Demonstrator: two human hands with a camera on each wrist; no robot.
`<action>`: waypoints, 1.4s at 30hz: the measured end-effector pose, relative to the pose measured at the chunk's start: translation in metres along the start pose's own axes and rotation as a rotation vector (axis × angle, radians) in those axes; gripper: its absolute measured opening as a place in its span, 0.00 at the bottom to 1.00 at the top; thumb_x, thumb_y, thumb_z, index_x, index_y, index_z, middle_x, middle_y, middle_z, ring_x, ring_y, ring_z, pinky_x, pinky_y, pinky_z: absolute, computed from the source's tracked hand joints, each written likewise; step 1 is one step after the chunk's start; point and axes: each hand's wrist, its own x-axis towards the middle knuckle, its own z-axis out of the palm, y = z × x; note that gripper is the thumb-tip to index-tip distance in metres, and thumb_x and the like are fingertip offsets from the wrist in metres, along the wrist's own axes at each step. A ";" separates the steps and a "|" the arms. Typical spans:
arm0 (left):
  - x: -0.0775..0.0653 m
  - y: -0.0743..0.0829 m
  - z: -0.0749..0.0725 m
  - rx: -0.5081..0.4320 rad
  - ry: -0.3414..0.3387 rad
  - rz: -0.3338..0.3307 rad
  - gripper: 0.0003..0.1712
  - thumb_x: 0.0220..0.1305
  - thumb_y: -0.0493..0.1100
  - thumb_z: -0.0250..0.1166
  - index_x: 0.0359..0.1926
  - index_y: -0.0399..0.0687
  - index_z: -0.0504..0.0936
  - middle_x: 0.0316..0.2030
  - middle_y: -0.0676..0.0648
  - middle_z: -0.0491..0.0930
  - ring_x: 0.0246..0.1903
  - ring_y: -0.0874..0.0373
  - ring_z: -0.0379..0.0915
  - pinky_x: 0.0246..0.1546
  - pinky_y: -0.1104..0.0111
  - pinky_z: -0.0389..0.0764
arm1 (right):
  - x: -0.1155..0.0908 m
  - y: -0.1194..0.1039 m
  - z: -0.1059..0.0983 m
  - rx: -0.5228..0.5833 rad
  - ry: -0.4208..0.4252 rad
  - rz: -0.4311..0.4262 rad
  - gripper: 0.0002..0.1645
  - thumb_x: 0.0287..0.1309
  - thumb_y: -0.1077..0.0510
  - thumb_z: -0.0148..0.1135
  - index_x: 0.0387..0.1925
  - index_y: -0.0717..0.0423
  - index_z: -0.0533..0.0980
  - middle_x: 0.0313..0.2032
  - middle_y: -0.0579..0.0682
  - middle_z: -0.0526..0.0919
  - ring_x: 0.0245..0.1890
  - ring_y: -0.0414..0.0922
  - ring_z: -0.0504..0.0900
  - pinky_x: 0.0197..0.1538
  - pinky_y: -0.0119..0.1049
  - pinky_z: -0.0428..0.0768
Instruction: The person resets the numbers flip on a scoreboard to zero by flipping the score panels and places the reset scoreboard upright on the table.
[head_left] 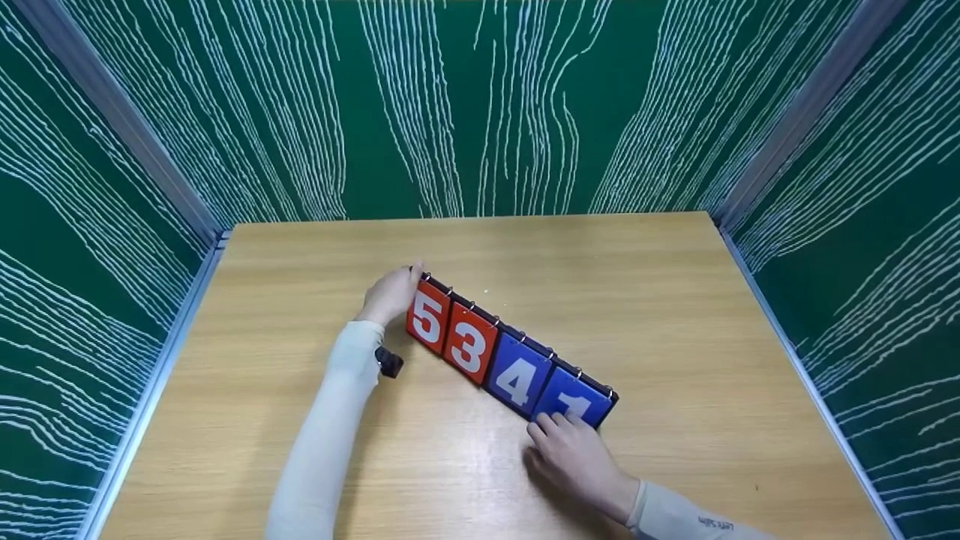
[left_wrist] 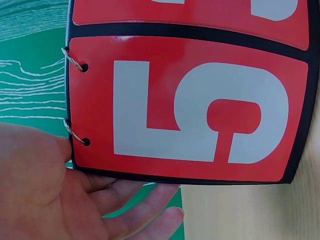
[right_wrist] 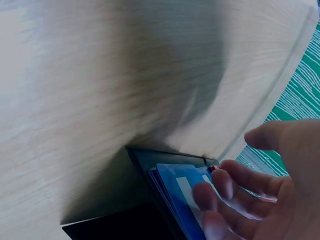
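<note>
A flip scoreboard (head_left: 512, 351) stands slanted on the wooden table, its ringed cards showing red 5 and 3, then blue 4 and 1. At the board's far left end my left hand (head_left: 390, 296) grips the upper corner. The left wrist view shows the red 5 card (left_wrist: 162, 100) close up, with the thumb by the top edge and some fingers passing behind the board. My right hand (head_left: 577, 457) is at the lower edge of the blue 1 card (head_left: 592, 401). In the right wrist view its loosely bent fingers lie against the blue cards (right_wrist: 172, 187), thumb apart.
The wooden table (head_left: 262, 300) extends around the board. Green walls (head_left: 401, 112) with white wavy lines enclose it at the back and both sides, meeting at metal corner posts (head_left: 810, 112). A small black device (head_left: 389, 362) sits at the left wrist.
</note>
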 end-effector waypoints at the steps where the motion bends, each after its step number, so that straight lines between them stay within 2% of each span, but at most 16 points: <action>1: 0.000 0.000 0.000 0.001 0.000 -0.001 0.40 0.81 0.65 0.29 0.70 0.42 0.71 0.60 0.40 0.78 0.62 0.45 0.73 0.73 0.48 0.66 | 0.000 0.000 0.000 0.006 0.008 0.004 0.18 0.52 0.47 0.74 0.28 0.50 0.73 0.26 0.45 0.75 0.24 0.45 0.76 0.30 0.38 0.72; 6: -0.001 -0.001 0.001 0.027 0.005 0.013 0.39 0.82 0.64 0.30 0.63 0.42 0.75 0.54 0.40 0.80 0.55 0.46 0.75 0.69 0.49 0.69 | -0.001 -0.002 0.000 0.026 0.039 0.006 0.17 0.49 0.50 0.75 0.27 0.51 0.73 0.25 0.45 0.76 0.23 0.45 0.76 0.30 0.38 0.71; 11: -0.001 -0.001 0.002 0.027 0.012 0.017 0.35 0.82 0.62 0.31 0.56 0.44 0.77 0.48 0.42 0.80 0.50 0.48 0.75 0.65 0.50 0.71 | -0.002 -0.002 -0.001 0.044 0.036 0.012 0.16 0.50 0.51 0.74 0.27 0.51 0.73 0.25 0.46 0.76 0.24 0.46 0.77 0.31 0.38 0.71; 24: -0.003 0.000 0.000 0.005 -0.007 0.005 0.38 0.81 0.64 0.32 0.65 0.42 0.73 0.55 0.41 0.79 0.57 0.46 0.74 0.70 0.47 0.67 | -0.001 -0.001 -0.006 0.056 -0.005 0.012 0.13 0.55 0.50 0.71 0.29 0.50 0.75 0.27 0.45 0.77 0.26 0.45 0.77 0.32 0.38 0.74; 32: -0.002 -0.001 0.000 0.010 0.006 0.016 0.38 0.82 0.63 0.32 0.64 0.40 0.74 0.55 0.40 0.79 0.56 0.46 0.75 0.69 0.48 0.70 | 0.002 0.000 -0.009 0.105 -0.037 0.023 0.13 0.54 0.51 0.72 0.29 0.50 0.74 0.27 0.45 0.77 0.27 0.45 0.77 0.33 0.40 0.75; 39: 0.001 -0.001 0.000 0.083 0.029 0.041 0.38 0.82 0.62 0.28 0.57 0.42 0.78 0.52 0.38 0.80 0.55 0.45 0.75 0.67 0.48 0.71 | 0.003 0.001 -0.011 0.093 0.002 0.008 0.14 0.52 0.52 0.72 0.29 0.50 0.74 0.27 0.45 0.77 0.26 0.45 0.78 0.32 0.39 0.74; 42: 0.000 -0.001 -0.001 0.054 0.009 0.032 0.38 0.82 0.62 0.29 0.62 0.42 0.75 0.55 0.39 0.79 0.57 0.45 0.74 0.69 0.48 0.69 | 0.004 0.002 -0.013 0.102 -0.001 0.008 0.14 0.53 0.52 0.72 0.29 0.50 0.74 0.27 0.45 0.77 0.27 0.45 0.77 0.33 0.39 0.75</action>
